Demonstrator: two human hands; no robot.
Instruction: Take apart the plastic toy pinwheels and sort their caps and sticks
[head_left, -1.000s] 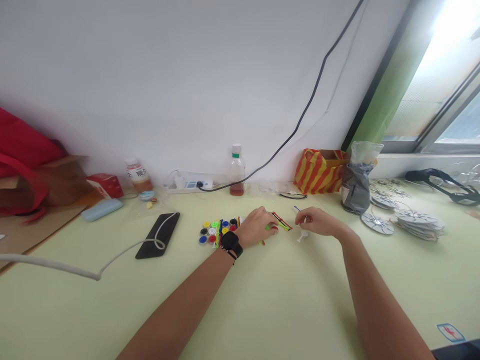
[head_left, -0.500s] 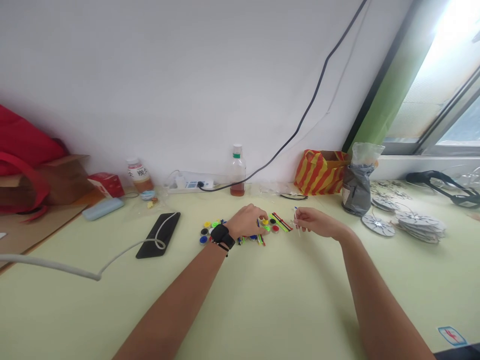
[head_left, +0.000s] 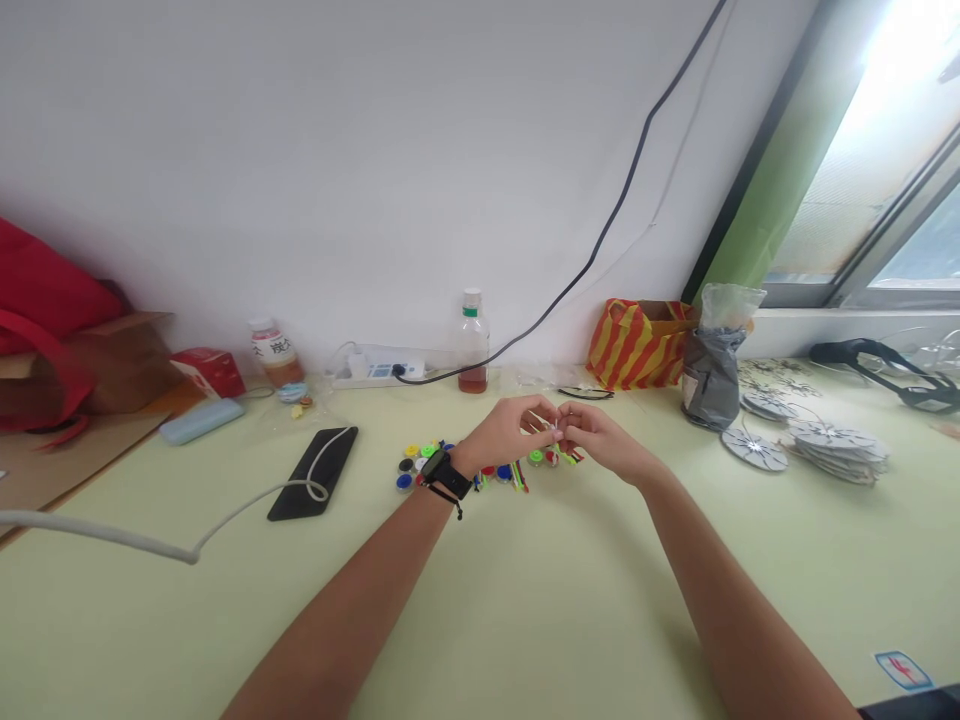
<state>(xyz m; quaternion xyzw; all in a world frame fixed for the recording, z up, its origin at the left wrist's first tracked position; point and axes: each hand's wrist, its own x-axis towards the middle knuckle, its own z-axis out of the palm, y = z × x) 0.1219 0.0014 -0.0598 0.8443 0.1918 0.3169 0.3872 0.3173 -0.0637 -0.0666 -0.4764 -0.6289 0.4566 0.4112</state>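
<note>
My right hand (head_left: 600, 440) pinches a thin white stick (head_left: 556, 425) between thumb and fingers, mostly hidden by the fingertips. Against it, thumb and fingers closed at the tips, is my left hand (head_left: 517, 435), with a black watch on the wrist. What its fingertips grip is too small to make out. Below and beside the left hand lie small round coloured pieces, among them a blue one (head_left: 405, 482), a white one (head_left: 421, 464) and a green one (head_left: 535, 457). Thin coloured strips (head_left: 519, 477) lie among them, partly covered by the hands.
A black phone-like slab (head_left: 311, 475) with a white cable lies left. Behind stand a bottle (head_left: 472, 345), a power strip (head_left: 375, 368) and a striped bag (head_left: 637, 345). A grey bag (head_left: 711, 370) and stacked grey discs (head_left: 836, 450) are on the right.
My right hand has moved left with the white stick and met my left hand. The left hand has lifted slightly from the coloured pieces, its fingertips now closed together.
</note>
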